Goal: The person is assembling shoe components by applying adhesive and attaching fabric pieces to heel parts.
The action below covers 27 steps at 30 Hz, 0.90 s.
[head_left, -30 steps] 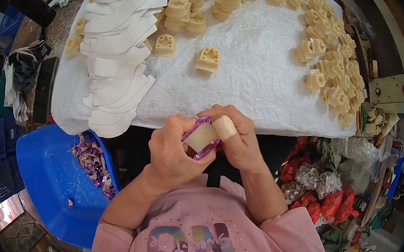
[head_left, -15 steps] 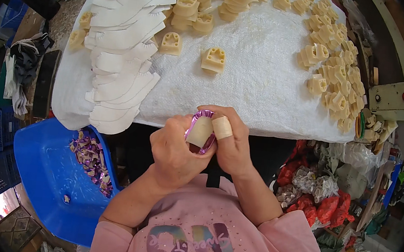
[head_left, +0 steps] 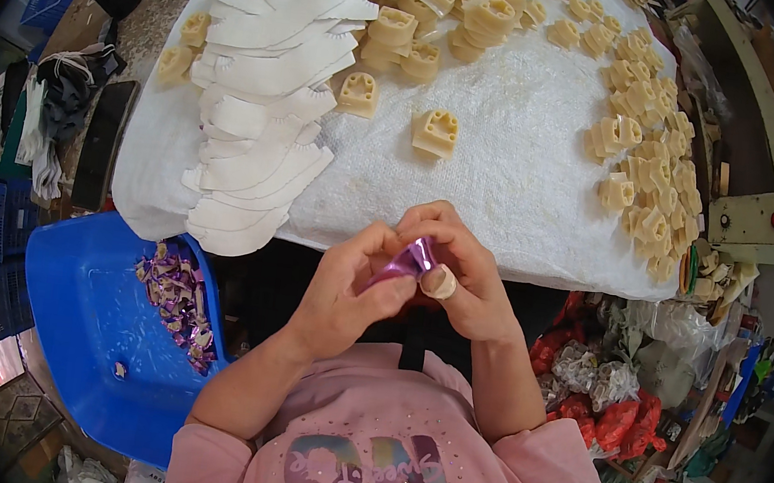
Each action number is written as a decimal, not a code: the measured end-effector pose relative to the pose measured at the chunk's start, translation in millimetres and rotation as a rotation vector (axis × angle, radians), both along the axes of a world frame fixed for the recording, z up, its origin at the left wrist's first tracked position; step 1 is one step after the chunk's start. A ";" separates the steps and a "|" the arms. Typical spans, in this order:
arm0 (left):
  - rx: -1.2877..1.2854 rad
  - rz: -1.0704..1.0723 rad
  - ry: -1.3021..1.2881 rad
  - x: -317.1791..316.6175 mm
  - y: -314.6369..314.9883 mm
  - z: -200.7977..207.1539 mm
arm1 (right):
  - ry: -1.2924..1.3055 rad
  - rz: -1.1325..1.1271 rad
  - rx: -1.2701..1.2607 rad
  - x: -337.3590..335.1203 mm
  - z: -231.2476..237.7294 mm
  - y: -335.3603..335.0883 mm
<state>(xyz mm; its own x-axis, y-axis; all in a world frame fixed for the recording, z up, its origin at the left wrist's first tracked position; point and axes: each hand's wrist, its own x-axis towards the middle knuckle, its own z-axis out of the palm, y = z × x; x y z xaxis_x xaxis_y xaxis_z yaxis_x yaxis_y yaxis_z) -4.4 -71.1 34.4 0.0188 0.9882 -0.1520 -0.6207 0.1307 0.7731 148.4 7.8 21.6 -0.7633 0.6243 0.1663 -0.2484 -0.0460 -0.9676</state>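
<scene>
Just off the table's near edge, both hands hold a shoe heel wrapped in shiny purple material [head_left: 415, 257]. My left hand [head_left: 340, 295] grips its left side, thumb pressed along the front. My right hand [head_left: 470, 268] closes round the other side, its thumb bound in beige tape. Most of the heel hides behind my fingers. Beyond my hands, a bare beige heel [head_left: 436, 134] stands alone on the white woven sheet [head_left: 516, 199]. Another beige heel [head_left: 358, 94] sits farther left. Overlapping white cut pieces [head_left: 261, 132] form a long row on the left.
Several beige heels [head_left: 657, 177] crowd the table's right side; more are piled [head_left: 489, 19] at the back. A blue tub [head_left: 79, 302] stands lower left, with purple-and-beige pieces [head_left: 179, 304] inside. A dark phone-like slab [head_left: 105, 145] lies left. Red bags [head_left: 616, 422] are lower right.
The wrapped heel has turned in my hands: its pale end face showed before, and now shiny purple faces up. My fingers have shifted round it. The whole view has moved slightly.
</scene>
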 end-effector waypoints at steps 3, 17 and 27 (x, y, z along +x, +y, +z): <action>0.002 -0.003 0.584 -6.0 2.2 1.9 | -0.132 -0.110 0.120 -0.9 -0.4 1.4; 0.113 0.319 0.362 -22.9 -23.5 -4.2 | -0.169 -0.184 0.542 -39.5 15.6 7.3; -0.460 0.955 1.224 -116.6 -133.3 -62.7 | -0.405 -0.285 1.152 -103.6 30.6 30.9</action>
<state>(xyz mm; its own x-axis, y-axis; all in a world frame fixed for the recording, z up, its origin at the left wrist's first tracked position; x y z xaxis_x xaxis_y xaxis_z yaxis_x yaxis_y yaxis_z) -121.0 -204.4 -28.4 -0.8919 0.4372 0.1159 0.3192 0.4269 0.8461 44.8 38.7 52.2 -0.7492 0.4231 0.5096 0.2137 0.8826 -0.4187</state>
